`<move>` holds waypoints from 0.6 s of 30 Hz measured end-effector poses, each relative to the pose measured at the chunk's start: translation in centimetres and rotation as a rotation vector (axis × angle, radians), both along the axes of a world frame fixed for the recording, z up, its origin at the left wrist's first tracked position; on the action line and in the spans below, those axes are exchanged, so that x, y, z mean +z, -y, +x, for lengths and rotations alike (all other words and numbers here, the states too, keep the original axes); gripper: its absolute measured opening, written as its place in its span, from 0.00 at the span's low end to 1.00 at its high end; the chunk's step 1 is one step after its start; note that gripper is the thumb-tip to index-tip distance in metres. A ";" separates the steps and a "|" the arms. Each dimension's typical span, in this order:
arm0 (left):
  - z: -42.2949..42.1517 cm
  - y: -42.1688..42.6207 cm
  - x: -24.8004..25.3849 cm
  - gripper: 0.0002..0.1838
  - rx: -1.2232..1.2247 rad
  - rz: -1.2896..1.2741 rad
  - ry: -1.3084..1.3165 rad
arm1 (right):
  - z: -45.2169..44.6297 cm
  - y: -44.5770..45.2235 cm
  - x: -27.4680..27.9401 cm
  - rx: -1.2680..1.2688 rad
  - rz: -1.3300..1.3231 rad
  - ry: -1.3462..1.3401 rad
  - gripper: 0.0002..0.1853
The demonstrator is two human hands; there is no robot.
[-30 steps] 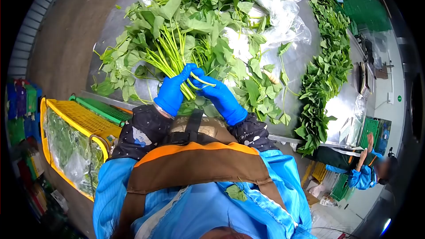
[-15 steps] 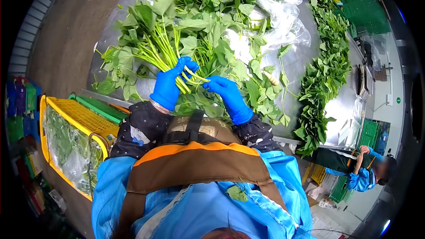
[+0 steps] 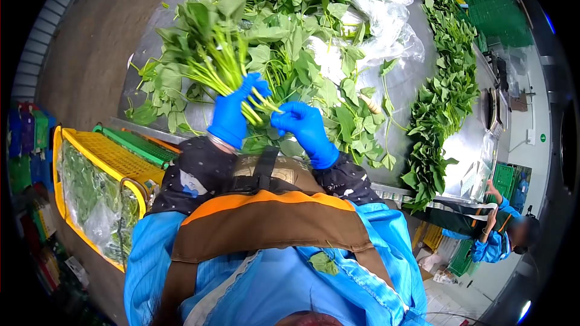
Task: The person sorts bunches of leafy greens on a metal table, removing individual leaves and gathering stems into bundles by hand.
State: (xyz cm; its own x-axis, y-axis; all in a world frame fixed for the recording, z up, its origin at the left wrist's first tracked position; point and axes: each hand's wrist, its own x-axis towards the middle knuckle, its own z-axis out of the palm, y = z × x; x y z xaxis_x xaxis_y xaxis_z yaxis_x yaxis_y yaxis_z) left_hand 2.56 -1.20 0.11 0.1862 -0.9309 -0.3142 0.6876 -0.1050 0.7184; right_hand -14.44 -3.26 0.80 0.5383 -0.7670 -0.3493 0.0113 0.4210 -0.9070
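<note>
In the head view, a bunch of leafy greens (image 3: 217,63) is held above a metal surface (image 3: 405,78), its pale stems gripped low by the left hand (image 3: 232,111), whose fingers are wrapped around them. The right hand (image 3: 305,130) is held just beside the stem ends, its fingers drawn narrow near the tip of one stem; whether that tip is pinched cannot be told.

The work is judged to be partway along. One bunch is already gathered in the grip, and a long row of greens (image 3: 444,96) is laid along the right side of the surface. Much appears to be left: a heap of loose greens (image 3: 284,30) is spread beyond the hands, partly edged by clear plastic bagging (image 3: 386,18). More greens are seen behind plastic in a yellow crate (image 3: 124,157) at lower left.

Compared with half a second earlier, the right hand is brought slightly closer to the left, with its fingers more curled. The bunch is shifted a little, and its upper leaves are now blurred. At far right, the hands of a co-worker (image 3: 495,238), seen together earlier, are now parted. The heap and the row are left unchanged.
</note>
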 end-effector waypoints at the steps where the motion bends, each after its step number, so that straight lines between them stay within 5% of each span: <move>1: 1.4 0.2 -0.4 0.17 -0.009 -0.046 -0.049 | -0.7 0.0 0.1 0.096 -0.060 -0.076 0.09; 5: 7.1 0.1 0.8 0.17 0.267 0.040 0.000 | -4.1 1.9 -1.0 0.629 -0.384 -0.402 0.11; 6: 7.6 -0.8 1.4 0.16 0.263 0.058 0.125 | -4.2 2.4 -0.1 0.639 -0.666 -0.482 0.14; 11: 3.8 -6.8 0.7 0.12 -0.012 0.245 0.249 | 0.6 7.2 0.8 0.068 -0.446 -0.220 0.17; 15: 2.0 -8.7 0.9 0.13 -0.179 0.334 0.098 | 2.4 9.4 -2.3 0.096 -0.697 -1.046 0.17; 18: 3.2 -9.1 1.8 0.17 -0.331 0.264 0.174 | 1.3 9.9 -5.9 -0.012 -0.628 -1.155 0.24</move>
